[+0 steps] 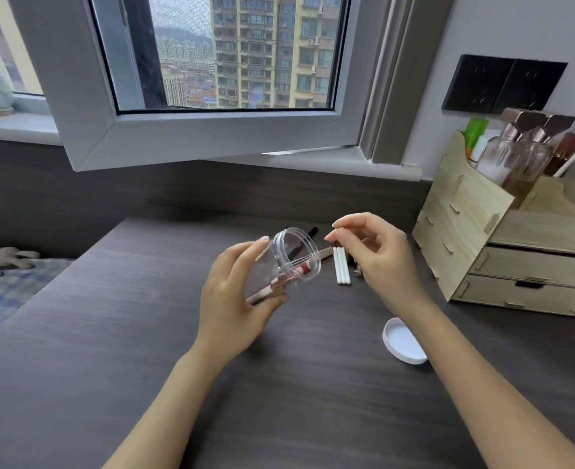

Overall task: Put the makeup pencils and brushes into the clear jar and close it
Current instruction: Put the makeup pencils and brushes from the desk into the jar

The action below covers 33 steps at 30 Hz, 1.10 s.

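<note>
A dark wood-grain tabletop (117,333) sits under an open window (211,62), beside a wooden organizer (482,238). The left hand (235,292) grips the tilted clear jar (286,262). The right hand (377,248) hovers loosely curled and empty above white pencils (343,265); the white lid (403,341) lies apart.

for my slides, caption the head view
Left hand tilts the open jar; right hand empty above white pencils.

Jar: the clear jar (284,262) was tilted, its open mouth turned up and to the right, raised above the desk.
Contents: a reddish pencil (272,282) lay slanted inside it.
Lid: the white lid (403,340) lay off the jar, well apart at the right.
White sticks: two white pencils (342,265) lay side by side, just right of the jar.
Dark pieces: blurred dark brushes (301,245) lay behind the mouth.
</note>
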Each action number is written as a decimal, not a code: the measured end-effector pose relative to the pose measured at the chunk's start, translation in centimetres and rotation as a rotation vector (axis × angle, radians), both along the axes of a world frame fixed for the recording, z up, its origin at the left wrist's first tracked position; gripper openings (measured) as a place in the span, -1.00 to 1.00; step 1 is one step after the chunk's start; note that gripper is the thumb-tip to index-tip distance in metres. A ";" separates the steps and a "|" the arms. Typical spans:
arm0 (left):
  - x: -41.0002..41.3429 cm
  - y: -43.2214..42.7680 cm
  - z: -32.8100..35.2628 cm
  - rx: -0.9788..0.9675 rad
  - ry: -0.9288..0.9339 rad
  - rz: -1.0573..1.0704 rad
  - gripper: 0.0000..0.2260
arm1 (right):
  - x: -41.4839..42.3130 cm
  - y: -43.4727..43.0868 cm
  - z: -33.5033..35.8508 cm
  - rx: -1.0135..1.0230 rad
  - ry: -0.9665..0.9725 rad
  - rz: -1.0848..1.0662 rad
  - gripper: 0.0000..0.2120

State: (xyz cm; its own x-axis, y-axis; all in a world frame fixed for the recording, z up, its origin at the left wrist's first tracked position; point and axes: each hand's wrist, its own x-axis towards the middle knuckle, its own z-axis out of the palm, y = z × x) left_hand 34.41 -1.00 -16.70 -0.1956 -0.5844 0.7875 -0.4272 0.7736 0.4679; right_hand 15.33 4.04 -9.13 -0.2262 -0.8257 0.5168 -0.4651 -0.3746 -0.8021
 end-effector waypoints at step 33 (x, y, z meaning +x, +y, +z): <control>0.9 -1.0 0.1 0.066 0.167 0.122 -0.28 | -3.8 1.6 -0.5 -0.040 -0.077 -0.086 -0.86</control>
State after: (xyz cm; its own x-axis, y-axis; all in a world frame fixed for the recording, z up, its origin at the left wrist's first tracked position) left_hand 35.31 -2.03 -16.59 0.0101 -0.6470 0.7624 -0.4280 0.6863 0.5881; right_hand 11.54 5.63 -9.59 -0.3354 -0.7809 0.5270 -0.4341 -0.3683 -0.8221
